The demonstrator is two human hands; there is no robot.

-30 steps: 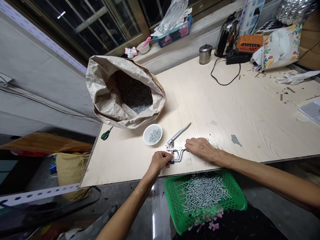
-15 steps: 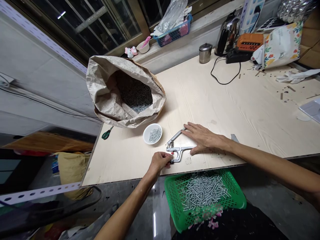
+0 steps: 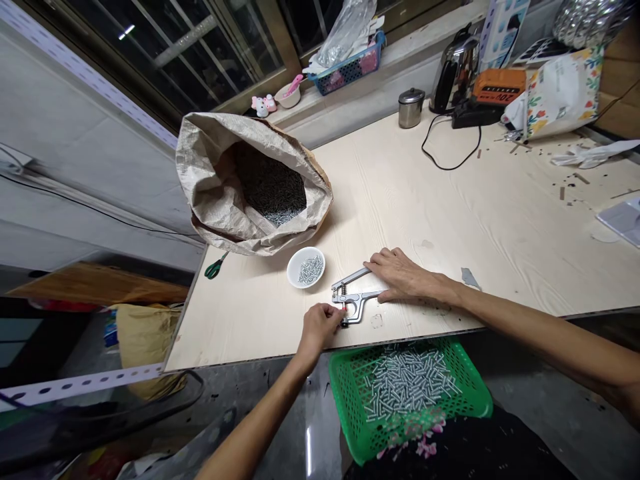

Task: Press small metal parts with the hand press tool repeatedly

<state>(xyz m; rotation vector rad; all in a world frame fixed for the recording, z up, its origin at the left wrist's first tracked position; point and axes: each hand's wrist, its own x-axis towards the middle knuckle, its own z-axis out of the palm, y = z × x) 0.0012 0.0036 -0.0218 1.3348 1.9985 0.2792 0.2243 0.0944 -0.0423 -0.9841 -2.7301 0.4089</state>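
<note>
Silver snap-fastener pliers (image 3: 356,303) lie on the table near its front edge, with a spring by the pivot and a small red spot at the jaw. My right hand (image 3: 400,275) is closed round the ends of both handles. At the jaw my left hand (image 3: 321,327) pinches with thumb and fingertips; what it holds there is too small to make out. Just beyond the pliers sits a white bowl (image 3: 295,278) with small silver screw-like pieces (image 3: 311,269). Below the table edge, a green basket (image 3: 345,417) carries many more such metal pieces (image 3: 410,380).
A large woven sack (image 3: 200,150) of dark and silver pieces stands at the back left. Green-handled scissors (image 3: 213,269) lie at the left edge. Behind are a lidded metal canister (image 3: 411,108), a kettle (image 3: 457,70) and a black cord (image 3: 453,167). A grey scrap (image 3: 469,277) lies beside my right forearm.
My right hand has squeezed the handles closer together, bringing the upper handle down towards the lower one. My left hand stays pinched at the jaw.
</note>
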